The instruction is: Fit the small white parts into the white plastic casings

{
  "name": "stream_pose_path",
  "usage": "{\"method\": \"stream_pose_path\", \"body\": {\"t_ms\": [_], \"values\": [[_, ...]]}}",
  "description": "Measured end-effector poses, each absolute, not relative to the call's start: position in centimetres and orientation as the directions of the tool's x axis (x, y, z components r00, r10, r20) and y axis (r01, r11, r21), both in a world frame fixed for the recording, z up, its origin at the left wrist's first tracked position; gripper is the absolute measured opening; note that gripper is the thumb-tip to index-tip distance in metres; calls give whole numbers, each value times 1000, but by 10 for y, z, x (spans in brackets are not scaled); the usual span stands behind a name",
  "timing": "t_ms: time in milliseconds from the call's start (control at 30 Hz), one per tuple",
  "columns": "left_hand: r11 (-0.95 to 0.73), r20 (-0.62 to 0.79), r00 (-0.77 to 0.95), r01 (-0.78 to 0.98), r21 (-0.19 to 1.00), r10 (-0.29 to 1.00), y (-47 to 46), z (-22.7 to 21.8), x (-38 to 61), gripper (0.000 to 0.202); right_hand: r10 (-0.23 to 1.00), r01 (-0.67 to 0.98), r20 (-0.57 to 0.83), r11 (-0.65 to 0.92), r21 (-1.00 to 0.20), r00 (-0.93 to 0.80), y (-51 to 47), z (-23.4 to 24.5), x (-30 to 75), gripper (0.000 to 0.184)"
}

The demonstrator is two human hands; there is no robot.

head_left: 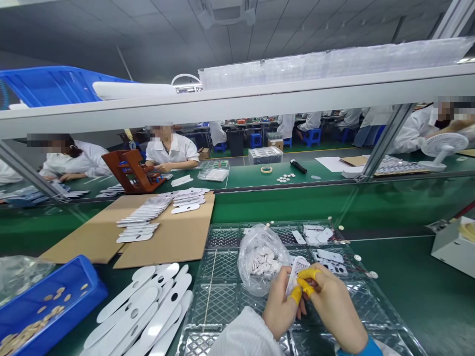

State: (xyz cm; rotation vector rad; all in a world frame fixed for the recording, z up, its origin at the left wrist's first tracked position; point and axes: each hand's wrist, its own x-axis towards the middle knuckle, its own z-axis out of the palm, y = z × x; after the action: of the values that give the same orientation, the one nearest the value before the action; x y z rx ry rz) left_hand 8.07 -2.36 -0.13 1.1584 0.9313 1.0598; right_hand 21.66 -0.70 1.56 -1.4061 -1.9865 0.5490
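Both hands are closed in front of the person over a clear ridged plastic tray (218, 306), the left hand (282, 309) and right hand (334, 307) pinching a small perforated white card (297, 273) upright between them. Yellow rubber finger cots (307, 274) cover several fingertips, and their soft grip on the thin, smooth card looks like the likeliest cause of a slip or a bent edge. Just beside the hands sits a knotted, crumpled clear bag (261, 259) packed with small white pieces. Flat white die-cut pieces (322, 235) lie loose in the tray's far right cells, and small round discs (357, 257) sit on its rim, where a nudge could send them rolling onto the green bench (403, 296). To the near left, long glossy white paddle-shaped blanks (148, 311) with round holes lie fanned out beside a blue plastic bin (89, 291) of tan discs (55, 310). Beyond them, more white blanks (143, 220) rest on corrugated cardboard sheets (185, 237). Past a white shelf (237, 101), a co-worker (170, 148) sits at the far bench beside a reddish-brown wooden rack (128, 170).
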Motion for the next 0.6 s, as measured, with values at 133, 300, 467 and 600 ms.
{"method": "stream_pose_path", "body": {"t_ms": [133, 300, 467, 600], "values": [[98, -50, 219, -213, 972, 974, -22, -3, 82, 28, 963, 683, 255, 245, -688, -88, -4, 1, 217, 7], [183, -113, 256, -269, 946, 960, -19, -2, 81, 33, 959, 732, 284, 197, -652, -5, 24, -23, 269, 25], [224, -130, 322, -276, 935, 938, -19, -4, 82, 35, 950, 765, 310, 232, -601, -44, 73, -44, 320, 25], [247, -144, 332, -291, 924, 932, -19, -2, 83, 35, 937, 734, 345, 270, -623, -53, 87, -56, 319, 29]]}}
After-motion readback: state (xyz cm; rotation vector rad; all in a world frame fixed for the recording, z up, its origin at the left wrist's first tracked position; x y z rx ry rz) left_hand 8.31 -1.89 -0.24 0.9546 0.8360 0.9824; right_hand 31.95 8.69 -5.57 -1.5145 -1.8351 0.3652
